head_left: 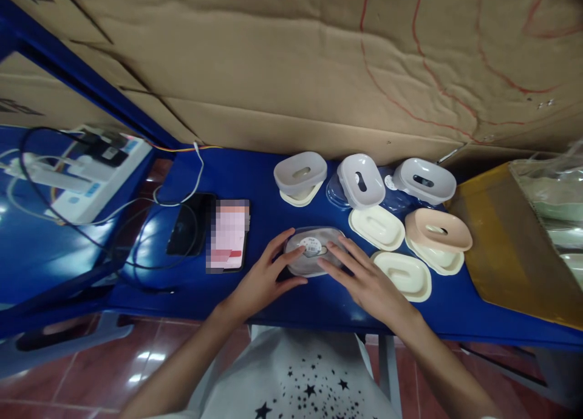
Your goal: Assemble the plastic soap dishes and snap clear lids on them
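An oval grey soap dish (pixel 297 262) with a clear plastic lid and a round white label (pixel 311 245) lies on the blue table in front of me. My left hand (pixel 268 270) grips its left end, one fingertip on the label and the thumb low beside the near edge. Over the right end, my right hand (pixel 357 270) has its fingertips on the lid. To the right are two cream oval trays (pixel 403 276). A peach soap dish (pixel 439 231) rests on another cream tray.
Several grey soap dishes (pixel 300 170) stand along the back, some over clear lids. A phone with a lit screen (pixel 230 237) and a black device (pixel 186 224) lie left, among cables and a power strip (pixel 86 185). An open cardboard box (pixel 501 243) stands right; cardboard (pixel 273 61) walls the back.
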The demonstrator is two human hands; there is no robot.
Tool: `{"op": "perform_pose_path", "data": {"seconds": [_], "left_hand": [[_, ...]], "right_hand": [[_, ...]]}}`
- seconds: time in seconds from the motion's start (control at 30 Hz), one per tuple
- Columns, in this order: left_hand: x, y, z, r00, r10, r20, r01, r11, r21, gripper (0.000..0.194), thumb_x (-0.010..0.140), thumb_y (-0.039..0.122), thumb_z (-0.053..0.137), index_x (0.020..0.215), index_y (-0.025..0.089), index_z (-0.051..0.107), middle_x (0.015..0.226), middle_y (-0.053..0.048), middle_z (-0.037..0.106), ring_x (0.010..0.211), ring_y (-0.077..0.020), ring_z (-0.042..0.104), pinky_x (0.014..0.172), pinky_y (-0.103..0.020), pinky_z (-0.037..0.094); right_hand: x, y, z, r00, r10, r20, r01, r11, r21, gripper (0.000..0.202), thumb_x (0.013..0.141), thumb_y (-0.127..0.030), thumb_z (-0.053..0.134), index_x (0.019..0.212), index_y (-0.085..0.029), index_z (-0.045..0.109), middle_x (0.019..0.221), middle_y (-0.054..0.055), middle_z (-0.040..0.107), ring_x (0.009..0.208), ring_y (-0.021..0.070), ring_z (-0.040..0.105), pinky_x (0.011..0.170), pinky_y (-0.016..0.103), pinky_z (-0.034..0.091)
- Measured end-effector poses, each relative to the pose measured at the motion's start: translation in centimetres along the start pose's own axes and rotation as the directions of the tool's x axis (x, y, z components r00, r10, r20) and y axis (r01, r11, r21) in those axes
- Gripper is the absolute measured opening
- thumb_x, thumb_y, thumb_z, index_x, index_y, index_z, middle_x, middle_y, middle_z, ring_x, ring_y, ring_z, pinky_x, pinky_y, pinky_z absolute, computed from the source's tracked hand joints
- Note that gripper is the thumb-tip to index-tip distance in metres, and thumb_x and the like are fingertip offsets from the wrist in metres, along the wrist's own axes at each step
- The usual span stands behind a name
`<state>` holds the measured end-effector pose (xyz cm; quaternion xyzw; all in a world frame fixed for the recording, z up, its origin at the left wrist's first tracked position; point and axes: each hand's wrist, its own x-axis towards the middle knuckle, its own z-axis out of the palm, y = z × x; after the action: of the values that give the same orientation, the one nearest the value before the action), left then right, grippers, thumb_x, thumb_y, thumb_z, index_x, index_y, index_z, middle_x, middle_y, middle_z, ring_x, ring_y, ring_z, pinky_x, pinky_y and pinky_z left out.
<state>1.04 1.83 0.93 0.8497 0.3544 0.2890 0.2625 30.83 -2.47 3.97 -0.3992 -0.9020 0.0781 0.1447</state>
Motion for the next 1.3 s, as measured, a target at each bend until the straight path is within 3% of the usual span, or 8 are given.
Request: {"op": "perform_pose_path", "data": {"seconds": [0.27, 0.4, 0.53, 0.67, 0.83, 0.93, 1.17, 1.3], "left_hand": [[0.0, -0.3, 0.2, 1.000, 0.006, 0.002, -0.006, 1.000, -0.024, 0.062, 0.097, 0.033, 0.081, 0.152, 0.032, 0.052, 0.166, -0.017, 0.041, 0.150, -0.0357, 0.056, 0.115, -0.058, 0.060], [0.3, 0.2, -0.1, 0.998, -0.023, 0.055, 0.022, 1.000, 0.021, 0.056, 0.101, 0.029, 0.076, 0.151, 0.032, 0.050, 0.171, -0.017, 0.036, 0.156, -0.0372, 0.049, 0.116, -0.059, 0.059], [0.7, 0.4, -0.4, 0.995, -0.043, 0.087, 0.040, 0.999, 0.026, 0.053, 0.101, 0.031, 0.076, 0.148, 0.030, 0.051, 0.169, -0.018, 0.039, 0.153, -0.0368, 0.053, 0.115, -0.059, 0.059], [1.2, 0.5, -0.1, 0.997, -0.038, 0.067, 0.032, 0.996, 0.085, 0.061, 0.094, 0.037, 0.085, 0.144, 0.027, 0.052, 0.165, -0.022, 0.043, 0.149, -0.0421, 0.055, 0.115, -0.064, 0.057], [1.5, 1.0, 0.6, 1.000, -0.028, 0.014, 0.026, 0.992, 0.123, 0.064, 0.094, 0.034, 0.085, 0.146, 0.027, 0.049, 0.167, -0.023, 0.040, 0.151, -0.0425, 0.052, 0.115, -0.064, 0.057], [1.8, 0.9, 0.6, 0.998, -0.039, 0.048, 0.032, 0.991, 0.132, 0.062, 0.097, 0.034, 0.082, 0.148, 0.027, 0.049, 0.168, -0.022, 0.040, 0.152, -0.0420, 0.052, 0.117, -0.064, 0.055], [2.4, 0.6, 0.1, 0.993, -0.033, 0.111, 0.007, 0.974, 0.227, 0.079, 0.094, 0.036, 0.084, 0.161, 0.032, 0.042, 0.168, -0.020, 0.042, 0.151, -0.0425, 0.053, 0.115, -0.062, 0.056], [2.9, 0.9, -1.6, 0.989, -0.102, 0.106, 0.055, 0.926, 0.374, 0.071, 0.092, 0.034, 0.084, 0.153, 0.026, 0.048, 0.164, -0.022, 0.045, 0.142, -0.0450, 0.059, 0.110, -0.063, 0.058]], "right_hand": [[-0.3, 0.6, -0.1, 0.997, -0.067, -0.047, 0.068, 0.997, 0.021, 0.079, 0.094, 0.010, 0.043, 0.165, -0.024, 0.048, 0.167, 0.008, 0.054, 0.168, 0.0287, 0.027, 0.132, 0.054, 0.043], [-0.5, 0.7, 0.3, 0.996, -0.052, -0.067, 0.055, 0.998, 0.040, 0.071, 0.098, 0.006, 0.047, 0.161, -0.025, 0.053, 0.166, 0.008, 0.055, 0.167, 0.0279, 0.029, 0.132, 0.053, 0.043], [-0.1, 0.5, 0.6, 0.997, -0.018, -0.072, 0.023, 0.997, 0.070, 0.056, 0.103, -0.003, 0.056, 0.155, -0.023, 0.060, 0.162, 0.009, 0.059, 0.165, 0.0284, 0.036, 0.132, 0.053, 0.044], [0.3, 0.3, 0.8, 0.994, 0.026, -0.109, -0.017, 0.996, 0.089, 0.048, 0.107, -0.013, 0.059, 0.154, -0.018, 0.059, 0.156, 0.012, 0.063, 0.161, 0.0270, 0.043, 0.131, 0.051, 0.046], [-0.3, 0.5, 1.6, 0.983, 0.036, -0.182, -0.029, 0.999, 0.043, 0.051, 0.108, -0.018, 0.062, 0.158, -0.021, 0.056, 0.154, 0.012, 0.064, 0.158, 0.0278, 0.047, 0.128, 0.052, 0.050], [-0.7, 0.6, 1.8, 0.987, 0.058, -0.149, -0.058, 0.998, 0.007, 0.050, 0.107, -0.019, 0.064, 0.156, -0.022, 0.058, 0.154, 0.013, 0.063, 0.157, 0.0295, 0.048, 0.126, 0.051, 0.052], [-0.8, 0.4, 2.3, 0.993, 0.067, -0.093, -0.066, 0.998, 0.016, 0.067, 0.102, -0.006, 0.063, 0.164, -0.024, 0.049, 0.163, 0.010, 0.058, 0.163, 0.0286, 0.039, 0.131, 0.055, 0.046], [-0.7, 0.6, 1.2, 0.998, 0.051, -0.025, -0.052, 0.998, -0.041, 0.067, 0.106, -0.019, 0.063, 0.169, -0.023, 0.041, 0.173, 0.011, 0.046, 0.164, 0.0306, 0.036, 0.133, 0.059, 0.039]]}}
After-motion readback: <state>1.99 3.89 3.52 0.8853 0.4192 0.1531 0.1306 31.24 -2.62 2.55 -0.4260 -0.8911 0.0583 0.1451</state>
